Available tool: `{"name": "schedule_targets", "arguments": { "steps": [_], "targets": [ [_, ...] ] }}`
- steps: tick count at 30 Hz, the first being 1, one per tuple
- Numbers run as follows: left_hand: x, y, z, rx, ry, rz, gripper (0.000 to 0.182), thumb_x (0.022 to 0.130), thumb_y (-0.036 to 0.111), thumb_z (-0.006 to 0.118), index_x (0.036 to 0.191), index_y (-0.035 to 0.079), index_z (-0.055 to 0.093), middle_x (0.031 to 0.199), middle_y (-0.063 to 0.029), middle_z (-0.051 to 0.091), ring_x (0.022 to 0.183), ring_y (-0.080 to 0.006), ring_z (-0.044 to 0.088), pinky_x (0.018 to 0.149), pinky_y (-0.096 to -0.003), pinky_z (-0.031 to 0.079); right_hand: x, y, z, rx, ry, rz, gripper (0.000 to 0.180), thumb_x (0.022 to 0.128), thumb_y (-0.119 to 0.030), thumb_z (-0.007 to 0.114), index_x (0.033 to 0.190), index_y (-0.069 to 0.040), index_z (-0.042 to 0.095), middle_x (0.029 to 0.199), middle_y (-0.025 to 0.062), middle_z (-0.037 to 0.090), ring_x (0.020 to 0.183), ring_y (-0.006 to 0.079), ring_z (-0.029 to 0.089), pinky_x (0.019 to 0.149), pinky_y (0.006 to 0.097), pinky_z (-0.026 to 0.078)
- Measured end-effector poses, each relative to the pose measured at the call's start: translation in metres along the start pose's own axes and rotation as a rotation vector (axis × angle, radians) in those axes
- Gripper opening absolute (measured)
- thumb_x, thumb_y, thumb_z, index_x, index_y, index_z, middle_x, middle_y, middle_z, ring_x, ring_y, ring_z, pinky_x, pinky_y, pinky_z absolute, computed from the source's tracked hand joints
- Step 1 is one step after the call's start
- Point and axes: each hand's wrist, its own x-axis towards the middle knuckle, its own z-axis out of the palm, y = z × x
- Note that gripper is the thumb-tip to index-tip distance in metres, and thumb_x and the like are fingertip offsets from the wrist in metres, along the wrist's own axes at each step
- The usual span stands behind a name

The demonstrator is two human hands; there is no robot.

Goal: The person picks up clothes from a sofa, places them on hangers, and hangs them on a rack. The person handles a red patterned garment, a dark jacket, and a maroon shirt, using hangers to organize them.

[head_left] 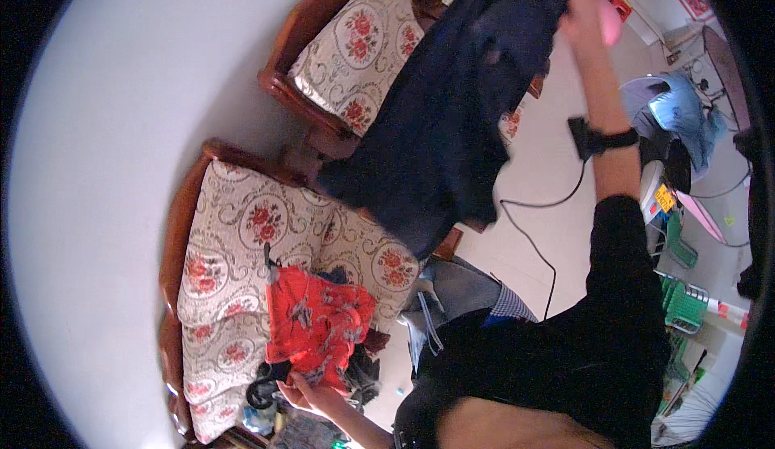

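A dark navy cloth garment (448,110) hangs stretched from the top of the view down across the sofas. My right hand (575,7), blurred, grips its upper right edge; a black band with a cable is on that wrist. My left hand (306,393) is low on the left, fingers apart, beside the lower edge of a red patterned garment (318,322) and a black curled strap or ring (260,393). Whether its fingertips touch the cloth is hard to tell. The red garment lies on the floral seat cover (263,222) of a wooden-framed sofa.
Another floral sofa (357,43) stands beyond. Grey and blue clothes (454,285) lie close to my body. A black cable (533,205) crosses over the pale floor. At the right are blue garments (672,110), a vehicle with a yellow plate (664,198) and green plastic chairs (684,304).
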Motion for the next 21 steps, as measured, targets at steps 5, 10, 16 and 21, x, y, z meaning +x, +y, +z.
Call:
{"name": "schedule_targets", "arguments": {
  "steps": [5, 10, 16, 21],
  "targets": [
    [-0.009, 0.009, 0.014, -0.079, -0.055, 0.017, 0.043, 0.089, 0.008, 0.069, 0.129, 0.002, 0.054, 0.107, -0.0068, 0.063, 0.096, -0.0192, 0.059, 0.088, -0.0389, 0.050, 0.071, -0.074, 0.033, -0.091, 0.028, -0.703, 0.040, 0.081, -0.008, 0.067, 0.120, -0.003, 0.060, 0.106, 0.0100, 0.065, 0.096, 0.0248, 0.062, 0.087, 0.0340, 0.050],
    [-0.019, 0.025, 0.027, -0.102, -0.157, -0.031, 0.035, 0.089, 0.004, 0.067, 0.122, 0.000, 0.057, 0.104, -0.0092, 0.064, 0.086, -0.0183, 0.062, 0.075, -0.0319, 0.053, 0.054, -0.008, 0.031, -1.279, 0.154, -1.357, 0.034, 0.087, -0.005, 0.063, 0.120, 0.003, 0.060, 0.108, 0.0125, 0.068, 0.099, 0.0229, 0.064, 0.089, 0.0305, 0.050],
    [-0.019, 0.044, 0.055, -0.007, -0.284, -0.046, 0.020, 0.086, -0.003, 0.068, 0.104, 0.000, 0.062, 0.089, 0.0034, 0.056, 0.079, -0.0055, 0.049, 0.071, -0.0189, 0.038, -0.124, 0.129, 0.108, -1.211, -1.206, -0.696, 0.040, 0.083, -0.009, 0.069, 0.122, -0.007, 0.064, 0.127, 0.0145, 0.063, 0.119, 0.0299, 0.059, 0.103, 0.0386, 0.046],
    [-0.012, 0.070, 0.077, 0.180, -0.497, 0.208, 0.023, 0.080, -0.006, 0.073, 0.102, -0.005, 0.066, 0.092, -0.0001, 0.060, 0.082, -0.0075, 0.051, 0.073, -0.0212, 0.041, -0.287, 0.131, 0.218, -0.412, -1.721, -0.455, 0.043, 0.087, -0.019, 0.071, 0.128, -0.007, 0.061, 0.124, 0.0125, 0.064, 0.110, 0.0256, 0.064, 0.092, 0.0381, 0.054]
  ]
}}
